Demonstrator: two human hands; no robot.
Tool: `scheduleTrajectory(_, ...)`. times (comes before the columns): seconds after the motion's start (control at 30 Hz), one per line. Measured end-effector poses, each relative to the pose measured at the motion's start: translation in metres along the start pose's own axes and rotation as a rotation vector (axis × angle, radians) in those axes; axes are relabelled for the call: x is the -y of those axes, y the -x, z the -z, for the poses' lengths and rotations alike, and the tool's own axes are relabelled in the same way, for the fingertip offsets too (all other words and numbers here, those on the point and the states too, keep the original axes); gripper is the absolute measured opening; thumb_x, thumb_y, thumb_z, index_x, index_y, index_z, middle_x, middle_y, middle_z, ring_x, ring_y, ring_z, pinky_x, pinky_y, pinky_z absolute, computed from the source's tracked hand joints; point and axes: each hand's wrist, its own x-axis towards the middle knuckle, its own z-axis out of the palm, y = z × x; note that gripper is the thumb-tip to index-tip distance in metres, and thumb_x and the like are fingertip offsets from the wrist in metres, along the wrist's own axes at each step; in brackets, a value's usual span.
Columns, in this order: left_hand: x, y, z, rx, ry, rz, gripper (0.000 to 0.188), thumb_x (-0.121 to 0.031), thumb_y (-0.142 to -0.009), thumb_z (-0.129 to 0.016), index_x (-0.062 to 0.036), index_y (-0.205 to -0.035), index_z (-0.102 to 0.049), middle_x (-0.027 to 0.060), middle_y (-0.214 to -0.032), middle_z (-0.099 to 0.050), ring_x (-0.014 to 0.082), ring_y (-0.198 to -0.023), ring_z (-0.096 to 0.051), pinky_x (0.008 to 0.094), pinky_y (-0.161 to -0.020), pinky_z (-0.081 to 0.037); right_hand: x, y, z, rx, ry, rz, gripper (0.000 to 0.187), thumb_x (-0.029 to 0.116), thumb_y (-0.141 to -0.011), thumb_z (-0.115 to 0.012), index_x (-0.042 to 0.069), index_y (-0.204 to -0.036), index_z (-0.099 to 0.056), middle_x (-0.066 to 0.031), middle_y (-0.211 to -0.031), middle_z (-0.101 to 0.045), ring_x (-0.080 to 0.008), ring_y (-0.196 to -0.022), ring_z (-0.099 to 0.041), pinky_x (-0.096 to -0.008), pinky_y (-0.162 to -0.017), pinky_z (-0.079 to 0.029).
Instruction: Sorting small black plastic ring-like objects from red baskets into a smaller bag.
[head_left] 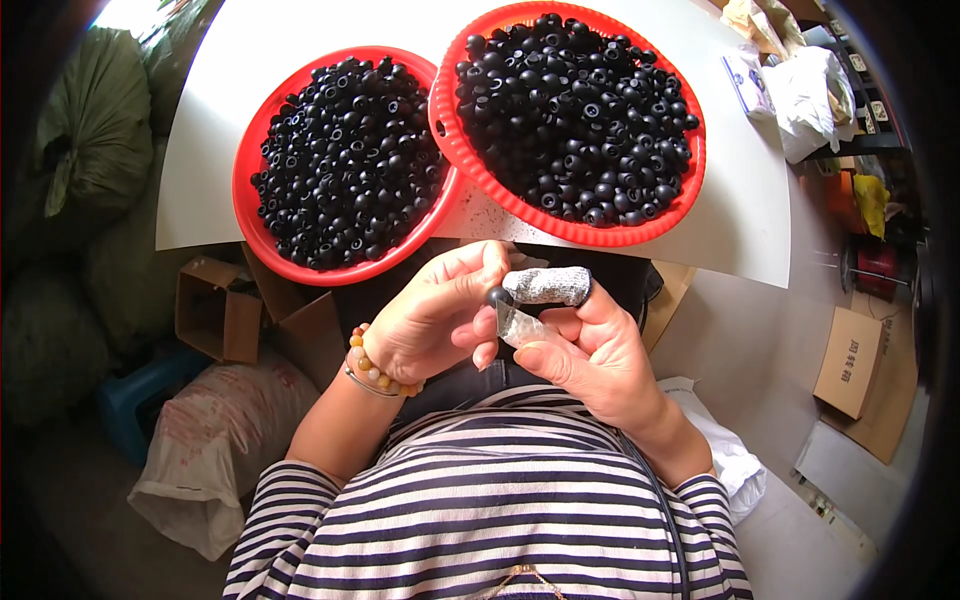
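Observation:
In front of my body my two hands meet over a small black ball-shaped piece [499, 296]. My left hand [440, 308] is closed, its fingertips pinching at the piece. My right hand [605, 355] is closed from the other side, its bent fingers against the same piece. A grey-and-white knitted finger sleeve [548, 286] covers its index finger. Beside the right thumb a clear, whitish wrapping or sliver [522, 326] shows; I cannot tell which. Just beyond my hands stand a left red basin [245, 190] and a right red basin [690, 195], both heaped with black ball-shaped pieces, some with holes.
The basins rest on a white tabletop [740, 225], the right one overlapping the left one's rim. Cardboard boxes [215, 310] and a pale sack [215, 440] lie at lower left. Plastic bags [805, 100] sit at the table's right; another carton [848, 360] lies on the floor.

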Motion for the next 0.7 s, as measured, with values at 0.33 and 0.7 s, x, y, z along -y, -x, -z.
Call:
scheduleTrajectory(0.33,-0.002,0.002,-0.004,-0.019,-0.062,-0.009,0.013,-0.017,-0.087,-0.051,-0.0071,-0.081,-0.045,0.0030,-0.073,-0.049,0.0016,-0.047,-0.042,0.0225,-0.049,-0.052,0.013,0.001,-0.003,-0.050,0.091,-0.089,0.035,0.001,-0.086,-0.049,-0.001,-0.119,-0.039,-0.0133,-0.102,-0.057,-0.0173,-0.093,-0.055,-0.0299,-0.082,-0.044)
scheduleTrajectory(0.7,0.003,-0.002,-0.001,0.005,-0.041,0.034,0.012,-0.016,-0.087,-0.050,-0.0060,-0.081,-0.045,0.0020,-0.066,-0.047,0.0030,-0.046,-0.039,0.0231,-0.051,-0.051,0.008,-0.004,0.003,-0.166,-0.062,0.029,0.046,0.016,-0.085,-0.056,0.001,-0.121,-0.033,-0.0081,-0.095,-0.054,-0.0091,-0.070,-0.054,-0.0186,-0.056,-0.042)
